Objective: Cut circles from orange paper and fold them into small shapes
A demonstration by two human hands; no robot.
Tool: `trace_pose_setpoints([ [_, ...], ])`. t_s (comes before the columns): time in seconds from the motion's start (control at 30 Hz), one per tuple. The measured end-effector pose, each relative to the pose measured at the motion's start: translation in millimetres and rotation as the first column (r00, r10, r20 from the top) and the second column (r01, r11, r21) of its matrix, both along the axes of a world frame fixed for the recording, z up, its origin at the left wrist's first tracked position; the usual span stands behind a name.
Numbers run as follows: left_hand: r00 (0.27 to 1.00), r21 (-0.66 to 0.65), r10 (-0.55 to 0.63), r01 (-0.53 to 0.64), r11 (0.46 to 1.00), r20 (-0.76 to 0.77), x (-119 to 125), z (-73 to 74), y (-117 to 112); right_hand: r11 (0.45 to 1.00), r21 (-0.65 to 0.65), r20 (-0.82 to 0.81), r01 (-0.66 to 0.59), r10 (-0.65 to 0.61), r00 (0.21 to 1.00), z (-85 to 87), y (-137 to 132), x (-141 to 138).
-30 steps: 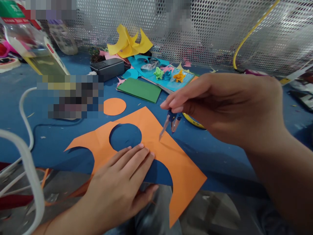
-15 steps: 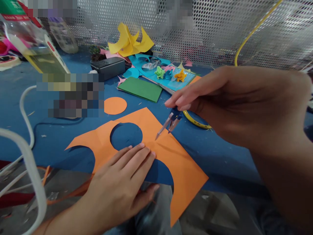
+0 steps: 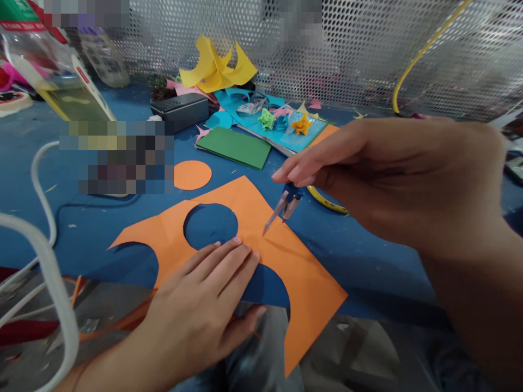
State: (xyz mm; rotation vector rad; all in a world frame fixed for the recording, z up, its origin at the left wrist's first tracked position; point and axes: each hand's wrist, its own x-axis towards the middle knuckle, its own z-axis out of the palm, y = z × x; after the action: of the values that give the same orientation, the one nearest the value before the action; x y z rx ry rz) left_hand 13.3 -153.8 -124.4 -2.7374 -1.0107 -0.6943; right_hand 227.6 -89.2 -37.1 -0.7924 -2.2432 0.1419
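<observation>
My left hand (image 3: pixel 208 294) lies flat on a sheet of orange paper (image 3: pixel 314 283), its fingers stretched out between a round hole and a curved cut-out. Pinched in the fingertips of my right hand (image 3: pixel 392 179) is a drawing compass (image 3: pixel 289 198) with a blue top. One leg of the compass points down at the paper, close to the right of my left fingertips; whether it touches cannot be made out. The other leg is near the sheet's upper right edge. Beyond the sheet lies a cut orange circle (image 3: pixel 193 175).
Folded green paper (image 3: pixel 235 147), a blue sheet with small crumpled paper pieces, and yellow scraps (image 3: pixel 216 68) lie toward the mesh wall (image 3: pixel 351 60). A black box (image 3: pixel 182 111) and a tilted bottle (image 3: pixel 49 71) stand at the left. A white cable (image 3: pixel 57 283) loops at the near left.
The compass leg's tip has shifted slightly to the right over the paper, and my right hand has tilted a little. My left hand and the orange sheet stay in place.
</observation>
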Motion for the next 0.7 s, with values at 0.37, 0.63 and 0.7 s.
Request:
trace_pose_setpoints([
  [0.37,1.000,-0.004,0.001,-0.001,1.000,-0.011,-0.7,0.3,-0.3,0.998,0.057,0.027,0.021,-0.022,0.999,-0.7,-0.5,2.7],
  [0.63,1.000,-0.008,0.001,-0.001,1.000,-0.013,-0.2,0.1,-0.6,0.997,0.071,0.043,0.036,-0.039,0.998,-2.0,2.3,2.2],
  [0.7,1.000,-0.011,0.003,-0.003,1.000,-0.010,0.1,0.1,-0.6,0.997,0.069,0.043,0.032,-0.035,0.998,-2.3,1.8,2.3],
])
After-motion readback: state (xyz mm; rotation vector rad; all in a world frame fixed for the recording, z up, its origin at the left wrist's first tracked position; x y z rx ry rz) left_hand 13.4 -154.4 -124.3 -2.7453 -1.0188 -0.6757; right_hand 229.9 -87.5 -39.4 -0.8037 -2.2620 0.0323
